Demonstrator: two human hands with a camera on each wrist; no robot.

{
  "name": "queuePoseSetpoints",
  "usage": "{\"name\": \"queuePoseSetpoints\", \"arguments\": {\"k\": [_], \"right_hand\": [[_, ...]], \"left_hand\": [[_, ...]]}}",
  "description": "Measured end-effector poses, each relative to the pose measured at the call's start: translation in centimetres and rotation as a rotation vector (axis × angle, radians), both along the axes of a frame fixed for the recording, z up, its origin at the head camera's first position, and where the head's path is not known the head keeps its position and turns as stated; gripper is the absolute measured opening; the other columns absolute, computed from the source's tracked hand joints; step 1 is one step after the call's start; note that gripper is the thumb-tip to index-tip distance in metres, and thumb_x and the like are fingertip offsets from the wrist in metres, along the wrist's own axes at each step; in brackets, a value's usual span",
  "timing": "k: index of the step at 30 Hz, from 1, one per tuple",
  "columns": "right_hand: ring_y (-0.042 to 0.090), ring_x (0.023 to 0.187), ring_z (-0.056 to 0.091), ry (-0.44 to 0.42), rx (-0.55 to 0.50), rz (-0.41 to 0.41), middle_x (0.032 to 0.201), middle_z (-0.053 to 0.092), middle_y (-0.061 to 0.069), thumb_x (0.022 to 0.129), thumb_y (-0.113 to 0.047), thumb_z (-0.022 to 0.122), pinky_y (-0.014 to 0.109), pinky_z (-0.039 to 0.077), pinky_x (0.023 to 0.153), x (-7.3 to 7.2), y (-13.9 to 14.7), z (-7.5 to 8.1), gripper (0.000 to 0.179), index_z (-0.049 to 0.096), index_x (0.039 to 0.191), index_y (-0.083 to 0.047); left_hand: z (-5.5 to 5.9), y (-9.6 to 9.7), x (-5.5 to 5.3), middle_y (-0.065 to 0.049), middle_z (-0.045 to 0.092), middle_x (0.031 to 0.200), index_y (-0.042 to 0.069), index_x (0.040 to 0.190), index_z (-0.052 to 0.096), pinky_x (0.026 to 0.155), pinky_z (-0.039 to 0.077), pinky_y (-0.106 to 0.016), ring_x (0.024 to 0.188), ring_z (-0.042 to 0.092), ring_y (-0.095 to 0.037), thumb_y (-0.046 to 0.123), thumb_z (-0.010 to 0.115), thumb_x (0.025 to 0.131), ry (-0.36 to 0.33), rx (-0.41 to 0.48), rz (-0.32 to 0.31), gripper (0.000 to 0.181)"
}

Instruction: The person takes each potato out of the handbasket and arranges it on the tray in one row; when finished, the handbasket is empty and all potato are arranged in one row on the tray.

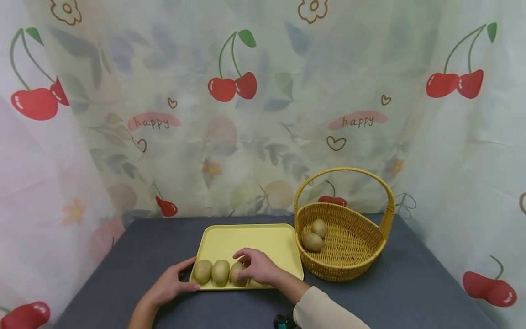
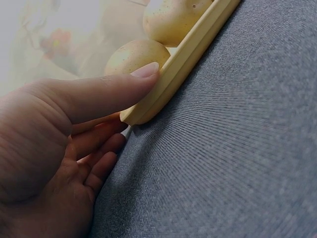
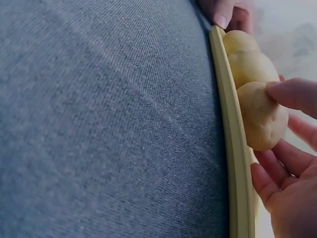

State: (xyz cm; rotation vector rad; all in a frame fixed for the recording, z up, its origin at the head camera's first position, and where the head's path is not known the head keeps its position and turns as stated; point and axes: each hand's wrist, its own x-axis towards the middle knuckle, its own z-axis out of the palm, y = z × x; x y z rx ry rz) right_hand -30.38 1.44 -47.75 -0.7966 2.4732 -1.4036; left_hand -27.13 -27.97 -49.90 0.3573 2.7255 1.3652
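Observation:
Three potatoes stand in a row along the near edge of a yellow tray [image 1: 255, 236]: a left potato [image 1: 202, 272], a middle potato [image 1: 220, 273] and a right potato [image 1: 235, 274]. My right hand [image 1: 261, 268] grips the right one, thumb on its near side and fingers round the far side; the right wrist view shows this potato [image 3: 261, 118] close behind the tray rim. At the tray's near left corner, my left hand [image 1: 169, 284] holds the rim. Its thumb [image 2: 116, 91] lies over the front edge, and the other fingers curl by the left side.
A wicker basket [image 1: 341, 269] with a tall handle stands right beside the tray, with two potatoes [image 1: 312, 242] at its left inside. Dark grey cloth [image 1: 164, 237] covers the table. A printed curtain [image 1: 271, 151] hangs behind and at both sides. A small black object [image 1: 283, 321] shows near my right sleeve.

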Motion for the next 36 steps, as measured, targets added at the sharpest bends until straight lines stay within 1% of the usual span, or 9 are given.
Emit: {"name": "queuePoseSetpoints", "arguments": {"k": [4, 9, 14, 17, 21, 25, 29, 33, 36], "right_hand": [[0.019, 0.093, 0.062, -0.015, -0.020, 0.008, 0.106, 0.067, 0.006, 0.076, -0.008, 0.081, 0.030, 0.048, 0.078, -0.1, -0.1, -0.2, 0.045, 0.065, 0.118, -0.006], [0.019, 0.093, 0.062, 0.007, -0.029, 0.012, 0.108, 0.065, 0.005, 0.079, -0.012, 0.080, 0.029, 0.048, 0.077, 0.0, 0.2, -0.7, 0.042, 0.065, 0.117, -0.006], [0.027, 0.099, 0.061, 0.004, -0.033, 0.012, 0.111, 0.064, 0.009, 0.080, -0.015, 0.080, 0.033, 0.049, 0.081, 0.3, 1.0, -0.1, 0.043, 0.064, 0.119, -0.005], [0.031, 0.103, 0.060, 0.016, -0.025, 0.028, 0.116, 0.062, 0.013, 0.082, -0.015, 0.078, 0.034, 0.049, 0.081, 0.3, 1.8, 0.8, 0.043, 0.063, 0.121, -0.004], [0.033, 0.105, 0.060, 0.036, -0.028, 0.069, 0.120, 0.061, 0.016, 0.086, -0.012, 0.074, 0.034, 0.050, 0.080, 0.2, 3.2, 2.7, 0.039, 0.062, 0.122, -0.005], [0.029, 0.101, 0.063, 0.033, -0.053, 0.114, 0.115, 0.063, 0.014, 0.090, -0.012, 0.070, 0.033, 0.051, 0.079, -0.1, 5.2, 4.6, 0.035, 0.062, 0.123, -0.007], [0.027, 0.098, 0.065, 0.017, -0.064, 0.157, 0.111, 0.064, 0.013, 0.093, -0.011, 0.066, 0.036, 0.052, 0.078, -0.7, 7.4, 6.3, 0.033, 0.060, 0.124, -0.004], [0.025, 0.096, 0.065, -0.002, -0.045, 0.161, 0.109, 0.064, 0.013, 0.094, -0.011, 0.065, 0.040, 0.052, 0.079, -1.2, 9.7, 7.8, 0.033, 0.060, 0.125, -0.001], [0.023, 0.095, 0.064, 0.015, -0.008, 0.147, 0.108, 0.065, 0.012, 0.094, -0.013, 0.065, 0.039, 0.052, 0.079, -1.6, 11.5, 8.7, 0.032, 0.060, 0.124, -0.002]], "left_hand": [[0.3, 0.1, 0.2, -0.023, 0.050, 0.138, -0.003, 0.141, 0.048, 0.102, 0.034, -0.054, 0.129, 0.042, -0.039, 0.022, 0.086, 0.073, -0.002, -0.004, 0.006, 0.082], [0.2, 0.2, 0.3, -0.023, 0.050, 0.138, -0.004, 0.141, 0.048, 0.102, 0.034, -0.054, 0.129, 0.042, -0.040, 0.022, 0.086, 0.073, -0.002, -0.002, 0.003, 0.082], [0.1, 0.2, 0.3, -0.024, 0.050, 0.138, -0.004, 0.141, 0.047, 0.101, 0.034, -0.055, 0.129, 0.042, -0.041, 0.023, 0.086, 0.074, -0.001, -0.003, -0.007, 0.082], [0.2, 0.1, 0.3, -0.024, 0.049, 0.139, -0.004, 0.142, 0.046, 0.101, 0.034, -0.055, 0.130, 0.041, -0.041, 0.025, 0.085, 0.074, -0.015, -0.007, -0.008, 0.083], [0.4, 0.1, 0.2, -0.024, 0.047, 0.141, -0.003, 0.143, 0.045, 0.101, 0.034, -0.055, 0.131, 0.040, -0.041, 0.026, 0.085, 0.075, -0.037, -0.007, -0.007, 0.084], [0.5, 0.1, 0.2, -0.025, 0.047, 0.141, -0.004, 0.143, 0.045, 0.102, 0.033, -0.056, 0.131, 0.039, -0.042, 0.025, 0.085, 0.075, -0.041, -0.002, -0.007, 0.084], [0.4, 0.2, 0.1, -0.024, 0.047, 0.141, -0.003, 0.143, 0.045, 0.102, 0.032, -0.056, 0.131, 0.039, -0.042, 0.026, 0.085, 0.075, -0.050, -0.004, 0.003, 0.084], [0.3, 0.2, 0.1, -0.024, 0.047, 0.141, -0.002, 0.143, 0.045, 0.102, 0.033, -0.055, 0.131, 0.040, -0.041, 0.029, 0.085, 0.074, -0.049, -0.014, 0.006, 0.085], [0.3, 0.2, 0.2, -0.024, 0.048, 0.140, -0.002, 0.143, 0.045, 0.101, 0.035, -0.054, 0.130, 0.041, -0.041, 0.029, 0.085, 0.074, -0.039, -0.018, 0.008, 0.086]]}}
